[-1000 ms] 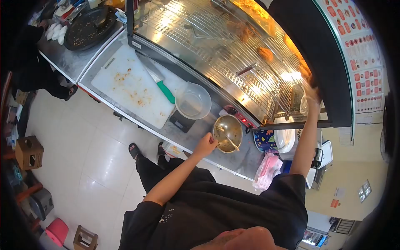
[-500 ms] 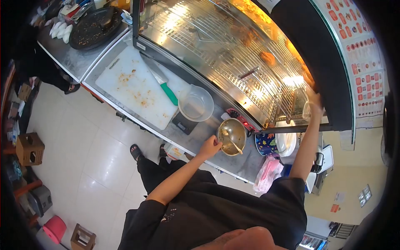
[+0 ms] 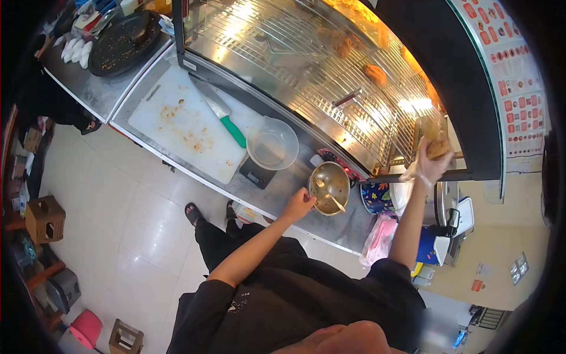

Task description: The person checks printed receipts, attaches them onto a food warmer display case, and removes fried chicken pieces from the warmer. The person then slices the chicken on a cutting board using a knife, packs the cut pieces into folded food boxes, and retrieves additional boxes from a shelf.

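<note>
At right, the right hand (image 3: 431, 168) curls half-open fingers round browned food (image 3: 437, 148); centre, the left hand (image 3: 299, 205) pinches a metal bowl (image 3: 334, 178), probably steadying it.

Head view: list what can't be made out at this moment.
Food piece, head view: the part behind the fingers of the right hand, which cover it.
Left hand, head view: its fingertips' hold at the bowl, hidden by its own curled fingers.
Wall sheets, head view: lettering too small to read.
Person at far left, head view: upper body lost in the picture's dark edge.
</note>
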